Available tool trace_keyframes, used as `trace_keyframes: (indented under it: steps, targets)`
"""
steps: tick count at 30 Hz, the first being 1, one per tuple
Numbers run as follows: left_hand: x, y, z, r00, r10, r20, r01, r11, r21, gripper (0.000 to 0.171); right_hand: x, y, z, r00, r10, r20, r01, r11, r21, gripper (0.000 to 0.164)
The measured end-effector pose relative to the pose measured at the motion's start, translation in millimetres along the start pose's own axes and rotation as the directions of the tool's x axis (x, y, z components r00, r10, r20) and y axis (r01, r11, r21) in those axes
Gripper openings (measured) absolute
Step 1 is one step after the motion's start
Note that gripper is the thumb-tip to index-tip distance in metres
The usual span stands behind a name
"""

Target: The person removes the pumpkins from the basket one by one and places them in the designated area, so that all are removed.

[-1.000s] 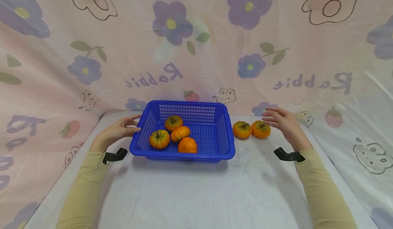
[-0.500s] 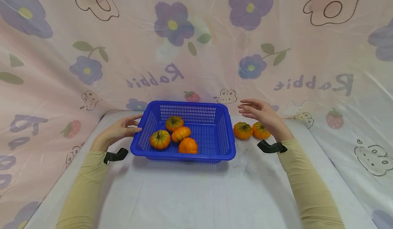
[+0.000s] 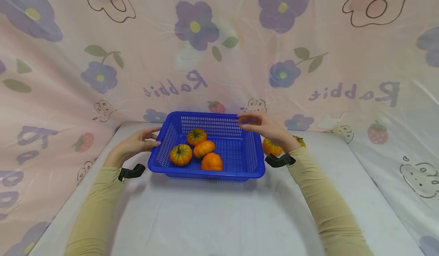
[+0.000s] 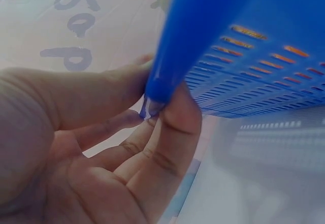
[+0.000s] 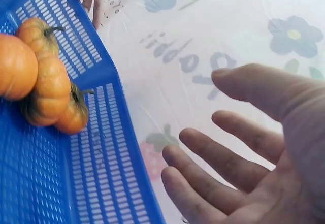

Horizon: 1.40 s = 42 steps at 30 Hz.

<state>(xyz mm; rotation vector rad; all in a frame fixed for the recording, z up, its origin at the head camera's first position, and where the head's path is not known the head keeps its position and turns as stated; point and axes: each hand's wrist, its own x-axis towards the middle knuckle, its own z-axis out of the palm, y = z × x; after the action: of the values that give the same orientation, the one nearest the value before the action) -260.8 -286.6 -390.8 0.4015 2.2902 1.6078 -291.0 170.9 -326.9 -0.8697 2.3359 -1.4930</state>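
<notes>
A blue plastic basket [image 3: 205,175] with slotted walls stands in the middle of the head view. Inside it, toward the left, lie several small orange pumpkins [image 3: 180,155], some with green tops. My left hand [image 3: 135,143] pinches the basket's left rim, thumb on one side and fingers on the other, as the left wrist view shows up close. My right hand [image 3: 265,128] overlaps the basket's back right corner in the head view. Its fingers are spread and relaxed with nothing in them, as seen in the right wrist view.
Two more pumpkins [image 3: 271,147] sit on the white table [image 3: 205,218] just right of the basket, partly hidden by the right hand and wrist. A flower-and-rabbit printed cloth [image 3: 223,73] rises behind the table and along its sides.
My right hand has moved left, from beside the two outer pumpkins to the basket's right end. My left hand stays on the rim, and the pumpkins have not moved.
</notes>
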Motion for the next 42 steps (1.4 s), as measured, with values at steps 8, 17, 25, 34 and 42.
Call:
trace_keyframes:
  steps: [8,17,25,34,42]
  targets:
    - [1.2,-1.2,-0.5,1.0,0.0,-0.003,0.0,1.0,0.005,0.071,21,11,17,0.997,-0.041,0.063,0.038,0.998,0.045,0.044]
    - [0.3,-1.1,-0.3,1.0,0.003,-0.005,-0.003,1.0,0.004,0.071,39,8,40,0.992,-0.051,0.118,0.046,0.998,0.046,0.042]
    - [0.3,-0.9,0.5,1.0,0.001,-0.008,-0.001,1.0,0.007,0.071,57,12,60,0.975,-0.064,0.213,0.064,0.998,0.009,0.044]
    - [0.2,-2.8,1.3,1.0,0.007,-0.014,-0.007,1.0,-0.001,0.07,69,20,80,0.934,-0.082,0.347,0.096,0.995,-0.025,0.05]
    - [0.4,-1.9,0.5,1.0,0.017,-0.005,-0.017,1.0,-0.001,0.07,71,26,90,0.925,-0.081,0.372,0.132,0.985,-0.114,0.051]
